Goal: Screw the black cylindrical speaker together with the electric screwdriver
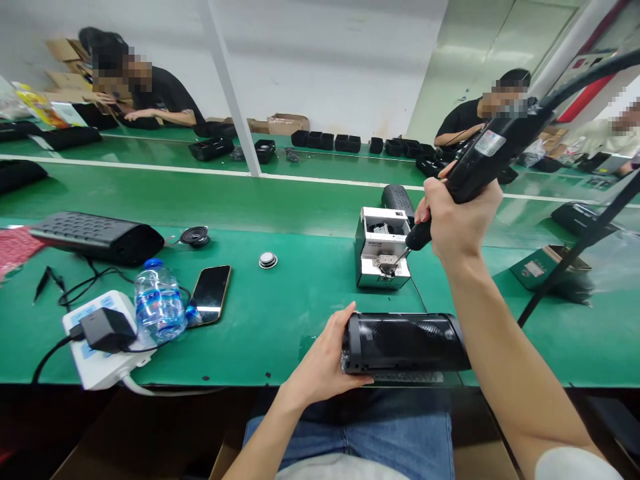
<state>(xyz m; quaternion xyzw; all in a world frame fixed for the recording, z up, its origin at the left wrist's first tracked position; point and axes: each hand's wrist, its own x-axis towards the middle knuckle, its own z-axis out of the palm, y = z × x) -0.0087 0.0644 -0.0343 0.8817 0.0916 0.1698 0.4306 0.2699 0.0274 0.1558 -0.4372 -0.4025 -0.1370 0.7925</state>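
My right hand [457, 217] grips a black electric screwdriver [480, 160], which is tilted with its tip down to the left. The bit meets a small metal piece [387, 263] on the front of a white and green box [383, 280]; whether a screw is on the bit is too small to tell. My left hand [325, 353] is wrapped around the left end of a glossy black speaker housing [407, 340], lying lengthwise at the table's near edge. Bubble wrap [410, 377] shows under the housing.
A dark speaker shell [100, 237], a loose speaker cone [195, 237], a water bottle [159, 303], a phone [211, 295] and a white power strip [103, 360] lie left. A round silver part [268, 260] sits mid-table. A green box [550, 267] stands right. Several people work across the bench.
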